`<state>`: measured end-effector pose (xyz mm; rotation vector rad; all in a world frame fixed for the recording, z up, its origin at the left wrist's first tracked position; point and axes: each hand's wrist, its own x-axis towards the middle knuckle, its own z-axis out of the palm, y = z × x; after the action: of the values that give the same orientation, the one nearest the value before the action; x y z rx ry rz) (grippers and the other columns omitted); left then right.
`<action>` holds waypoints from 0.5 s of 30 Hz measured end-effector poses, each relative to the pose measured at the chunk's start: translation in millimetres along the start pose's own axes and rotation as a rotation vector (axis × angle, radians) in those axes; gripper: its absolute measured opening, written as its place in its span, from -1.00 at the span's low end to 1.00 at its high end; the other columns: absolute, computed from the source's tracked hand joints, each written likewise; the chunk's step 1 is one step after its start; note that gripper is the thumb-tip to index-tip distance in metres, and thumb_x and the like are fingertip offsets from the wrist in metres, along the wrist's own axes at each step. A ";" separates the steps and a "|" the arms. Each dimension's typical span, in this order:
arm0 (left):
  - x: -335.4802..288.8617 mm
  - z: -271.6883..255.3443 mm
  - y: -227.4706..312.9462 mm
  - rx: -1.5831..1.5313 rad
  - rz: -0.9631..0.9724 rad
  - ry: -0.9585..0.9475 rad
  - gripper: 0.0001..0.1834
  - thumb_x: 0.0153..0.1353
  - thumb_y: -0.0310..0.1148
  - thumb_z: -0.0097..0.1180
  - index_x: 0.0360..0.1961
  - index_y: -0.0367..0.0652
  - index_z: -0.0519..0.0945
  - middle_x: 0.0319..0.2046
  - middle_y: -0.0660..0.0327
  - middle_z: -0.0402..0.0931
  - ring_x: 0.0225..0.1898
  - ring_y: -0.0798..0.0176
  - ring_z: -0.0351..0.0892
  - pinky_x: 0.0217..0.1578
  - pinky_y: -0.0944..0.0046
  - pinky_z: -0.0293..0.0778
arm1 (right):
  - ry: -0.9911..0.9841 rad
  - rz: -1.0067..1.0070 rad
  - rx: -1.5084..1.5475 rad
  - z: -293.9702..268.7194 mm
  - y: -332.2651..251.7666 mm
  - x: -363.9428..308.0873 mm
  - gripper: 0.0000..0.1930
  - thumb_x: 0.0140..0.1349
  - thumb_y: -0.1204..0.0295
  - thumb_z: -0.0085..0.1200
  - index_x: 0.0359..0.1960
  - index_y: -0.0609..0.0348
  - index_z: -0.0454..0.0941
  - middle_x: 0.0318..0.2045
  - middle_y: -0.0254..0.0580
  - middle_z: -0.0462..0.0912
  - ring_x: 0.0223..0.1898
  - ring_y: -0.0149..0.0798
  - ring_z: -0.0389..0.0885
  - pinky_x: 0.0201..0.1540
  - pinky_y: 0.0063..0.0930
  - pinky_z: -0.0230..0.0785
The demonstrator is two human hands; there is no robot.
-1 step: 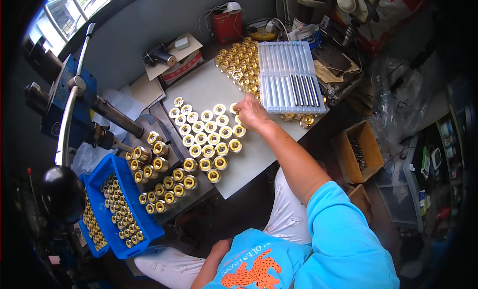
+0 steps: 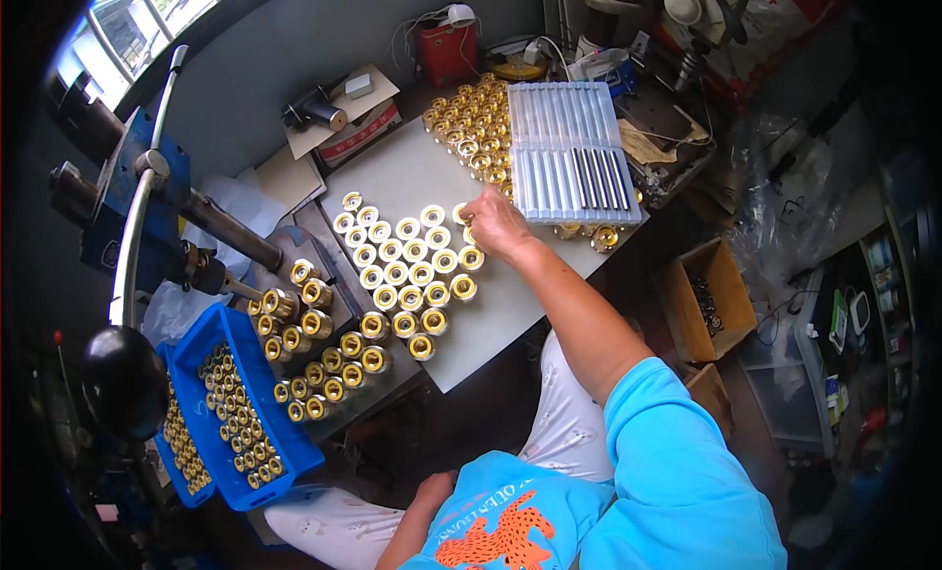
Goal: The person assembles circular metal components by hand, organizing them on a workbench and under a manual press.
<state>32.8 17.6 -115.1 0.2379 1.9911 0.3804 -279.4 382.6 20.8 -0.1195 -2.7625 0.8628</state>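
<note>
Brass-coloured fittings [image 2: 413,249] stood in close rows on the pale surface [image 2: 422,178] in the head view, at eight o'clock from the right hand [image 2: 497,224]. The end fitting [image 2: 459,214] lay under that hand's fingertips, at nine o'clock from its knuckles. The right grip appeared clenched on the rim of this fitting; the far side of the pinch was hidden. The left hand [image 2: 435,489] lay low at the lap, at seven o'clock; whether its grip was released or clenched could not be told.

Handling, as judged: each fitting was rigid metal, probably dense for its size, and not fragile. Its smooth, shiny wall could have been slippery, particularly if oiled. The recommended hold was a thumb-and-finger pinch across the outer wall, clear of the bore and of the neighbouring pieces. A clear plastic case [image 2: 574,178] with metal rods, at two o'clock, limited clearance on that side.

Markings: pale lettering and an orange animal print appeared on the blue shirt [image 2: 589,516], at six o'clock. A red-and-white carton [image 2: 359,136], at ten o'clock, carried small print. Red characters marked a white bag [image 2: 785,21], at two o'clock. No label was discernible on the fittings.
</note>
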 end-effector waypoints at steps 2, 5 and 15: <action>-2.6 -1.0 2.4 -0.019 -0.006 0.005 -0.64 0.24 -0.26 -0.08 0.01 -0.08 0.58 -0.01 -0.09 0.56 0.07 -0.12 0.53 0.06 -0.02 0.43 | -0.005 0.008 0.010 -1.0 0.8 0.3 -0.71 0.10 0.57 -0.04 -0.29 -0.02 0.74 -0.18 0.03 0.53 -0.05 0.00 0.54 0.03 -0.25 0.43; -3.1 -2.7 5.0 -0.037 -0.016 0.006 -0.64 0.24 -0.27 -0.08 0.01 -0.09 0.58 -0.01 -0.09 0.56 0.07 -0.12 0.53 0.06 -0.01 0.43 | 0.101 0.041 0.035 -8.0 7.3 5.9 -0.75 0.13 0.54 -0.04 -0.31 0.02 0.72 -0.20 0.04 0.54 -0.10 0.03 0.57 -0.01 -0.21 0.45; -9.2 -7.5 9.9 0.006 0.012 0.009 -0.64 0.27 -0.30 -0.13 0.01 -0.12 0.59 0.00 -0.09 0.56 0.06 -0.11 0.53 0.05 0.01 0.42 | 0.428 0.201 -0.101 -82.6 77.3 -18.1 -0.84 0.10 0.47 0.09 -0.30 0.13 0.68 -0.23 0.03 0.58 -0.19 0.09 0.60 -0.10 -0.14 0.47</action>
<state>30.0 22.5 -100.7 0.2524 2.0003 0.3842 -240.4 488.9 38.7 -0.5420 -2.4134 0.6495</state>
